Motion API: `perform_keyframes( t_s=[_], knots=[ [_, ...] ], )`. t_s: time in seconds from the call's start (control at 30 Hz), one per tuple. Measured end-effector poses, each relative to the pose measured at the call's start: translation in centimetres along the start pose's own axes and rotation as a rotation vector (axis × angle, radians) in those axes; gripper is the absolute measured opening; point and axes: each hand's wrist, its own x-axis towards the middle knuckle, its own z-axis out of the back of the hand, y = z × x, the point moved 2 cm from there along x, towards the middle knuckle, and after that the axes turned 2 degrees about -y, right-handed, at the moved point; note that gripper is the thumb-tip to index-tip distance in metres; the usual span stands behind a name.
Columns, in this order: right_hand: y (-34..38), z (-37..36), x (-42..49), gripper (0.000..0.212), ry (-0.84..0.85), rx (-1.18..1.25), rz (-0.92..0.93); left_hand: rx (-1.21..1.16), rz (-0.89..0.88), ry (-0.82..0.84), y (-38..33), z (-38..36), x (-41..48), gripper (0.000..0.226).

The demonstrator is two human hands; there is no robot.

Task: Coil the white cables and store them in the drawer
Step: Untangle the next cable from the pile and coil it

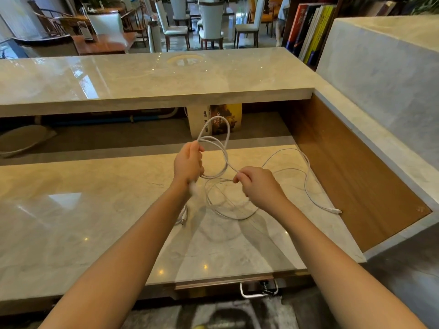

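From the head camera we see our left hand (188,163) fisted around loops of white cable (219,148) raised over the marble desk (71,210). Our right hand (257,184) pinches the same cable, whose slack lies on the desk.

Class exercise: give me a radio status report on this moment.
Left hand shut on white cable loops. Right hand pinching next length. Most cable loose on counter. Nothing obstructing.
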Motion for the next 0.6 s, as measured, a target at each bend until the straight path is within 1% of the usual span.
perform_keyframes(
  t_s=[0.1, 0.17, 0.27, 0.37, 0.47, 0.53, 0.6],
  knots=[
    [-1.2, 1.8, -0.9, 0.025, -0.102, -0.166, 0.135, -0.071, 0.038, 0.044, -1.0, 1.1, 1.1, 0.028],
    [-2.1, 2.6, -1.3, 0.023, -0.171, -0.226, 0.205, -0.131, 0.07, 0.085, -1.5, 1.3, 1.4, 0.029],
    [-3.4, 3.4, -1.9, 0.022, -0.267, -0.275, 0.267, -0.257, 0.144, 0.086, -2.3, 1.7, 1.7, 0.03],
    [-4.5, 3.5, -2.3, 0.019, -0.34, -0.287, 0.313, -0.479, 0.269, 0.057, -2.9, 2.4, 2.3, 0.029],
    [-5.4, 2.9, -2.3, 0.019, -0.412, -0.306, 0.309, -0.798, 0.407, 0.09, -3.2, 2.3, 2.4, 0.031],
    [-5.6, 2.2, -2.3, 0.021, -0.392, -0.285, 0.261, -0.964, 0.46, 0.134, -3.3, 2.0, 2.2, 0.033],
    [-5.4, 1.1, -1.8, 0.023, -0.235, -0.298, 0.161, -1.017, 0.469, 0.198, -3.4, 1.7, 1.7, 0.034]
  ],
)
